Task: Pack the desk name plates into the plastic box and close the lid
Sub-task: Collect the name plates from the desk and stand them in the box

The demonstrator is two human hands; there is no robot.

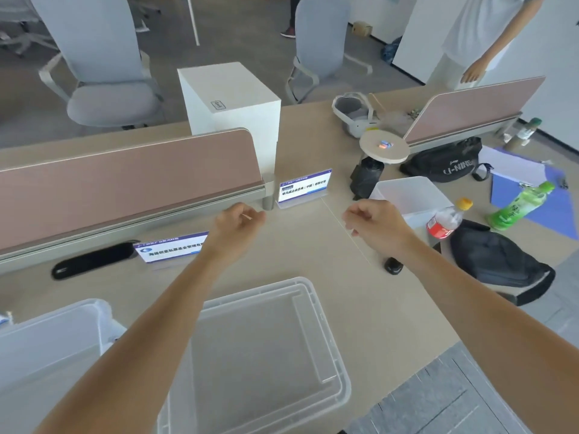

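**Both hands reach out over the desk, nothing in them**

The left hand hovers at the centre of the frame, fingers loosely curled inward, not closed on anything; it hangs just beside the foot of the pink divider. The right hand floats right of centre, fingers likewise half curled and empty, above the bare desk. Between and just beyond the two hands stands one name plate, upright, touching neither hand. A second name plate stands left of the left forearm, partly hidden by it. The plastic box sits open at the lower left edge, and its lid lies flat on the desk at bottom centre, under the left forearm
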